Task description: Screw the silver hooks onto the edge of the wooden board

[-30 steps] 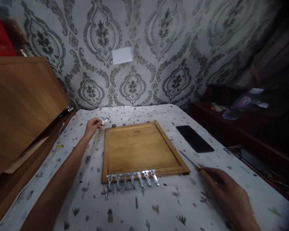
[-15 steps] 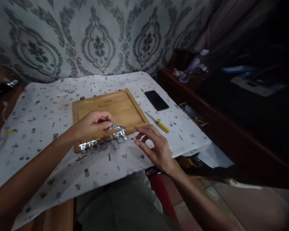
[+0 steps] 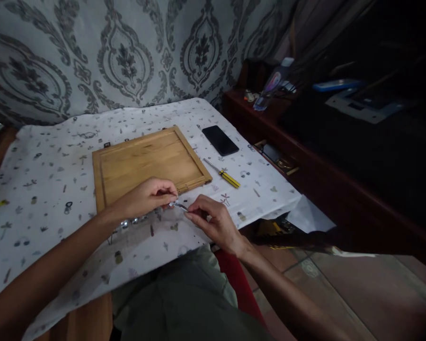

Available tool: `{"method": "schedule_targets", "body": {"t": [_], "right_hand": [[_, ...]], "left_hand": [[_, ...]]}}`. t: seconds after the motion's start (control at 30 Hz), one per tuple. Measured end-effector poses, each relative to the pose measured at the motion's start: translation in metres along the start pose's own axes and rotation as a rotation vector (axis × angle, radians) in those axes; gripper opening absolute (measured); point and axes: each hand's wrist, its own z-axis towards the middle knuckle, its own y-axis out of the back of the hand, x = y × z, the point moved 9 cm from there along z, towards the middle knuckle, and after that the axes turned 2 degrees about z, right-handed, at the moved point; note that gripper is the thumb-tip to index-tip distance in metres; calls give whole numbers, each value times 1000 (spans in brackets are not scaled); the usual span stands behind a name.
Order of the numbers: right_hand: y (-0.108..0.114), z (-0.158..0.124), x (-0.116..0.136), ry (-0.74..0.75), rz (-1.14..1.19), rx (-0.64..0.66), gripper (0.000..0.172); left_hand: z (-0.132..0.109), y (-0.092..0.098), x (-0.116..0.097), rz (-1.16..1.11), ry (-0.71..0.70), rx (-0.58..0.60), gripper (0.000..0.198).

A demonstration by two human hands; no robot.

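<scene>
My left hand (image 3: 156, 194) pinches one end of a small, shiny silver piece (image 3: 181, 206), too small to identify exactly. The thumb and fingertips of my right hand (image 3: 213, 220) are closed on its other end. Just behind both hands lies a framed wooden board (image 3: 145, 156), flat on the table, its near edge partly covered by my left hand. Below my left wrist, several shiny metal bits (image 3: 129, 222) show by the board's near edge, mostly hidden.
A yellow-handled screwdriver (image 3: 230, 179) and a black phone (image 3: 220, 140) lie right of the board. White patterned cloth (image 3: 67, 189) covers the table. Beyond its right edge stand a dark red cabinet (image 3: 326, 189) and a clear bottle (image 3: 273, 83). Patterned fabric (image 3: 128, 57) hangs behind.
My right hand, apart from the silver piece before, has closed on its end. Both hands now meet nearer the table's front edge. The row of shiny bits is more hidden, and the view has shifted.
</scene>
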Motion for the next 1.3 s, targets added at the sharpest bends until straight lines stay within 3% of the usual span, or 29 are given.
{"method": "schedule_targets", "body": {"t": [0.1,0.23,0.3,0.4,0.6,0.87,1.3], "right_hand": [[-5,0,-12,-104,99,36,26],[-2,2,-43,-354,330,-71,36],[-3,6,-57,-447,391,-83,38],[-7,14,-69,-520,429,-38,33],[-15,23,-78,-575,460,17,18],[-17,24,-77,-573,465,31,22],[-20,25,-72,-542,391,44,18]], "left_hand": [[-1,6,1,84,-11,-75,27],[-8,36,-4,258,-47,-332,27],[-12,45,-1,271,-45,-391,30],[-14,41,9,288,-10,-357,35],[-13,19,8,582,-56,-301,35],[-6,2,21,832,-31,-333,49],[-1,-2,22,833,2,-327,37]]}}
